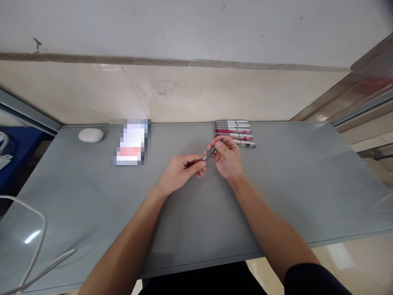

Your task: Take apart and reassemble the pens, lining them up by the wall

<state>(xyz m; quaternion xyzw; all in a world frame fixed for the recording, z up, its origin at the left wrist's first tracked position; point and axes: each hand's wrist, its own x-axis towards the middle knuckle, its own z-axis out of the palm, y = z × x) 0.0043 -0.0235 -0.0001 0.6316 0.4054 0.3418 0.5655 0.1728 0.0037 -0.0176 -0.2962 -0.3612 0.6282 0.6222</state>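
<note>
Between my two hands, near the middle of the grey table, is a dark grey pen [211, 150], tilted with its metallic tip down to the left. My left hand [184, 170] pinches the tip end between thumb and index finger. Thumb and fingers of my right hand [226, 157] are closed round the grey barrel. Just beyond my right hand lies a row of several pens [235, 130], side by side, with white, clear and red barrels. My right fingers partly hide the nearest ones.
A white oval case [91, 135] lies at the back left of the grey table [196, 229]. Right of it is a blurred phone-like object [132, 143]. A white cable [43, 233] loops over the front left. A tiled wall [215, 94] borders the back edge.
</note>
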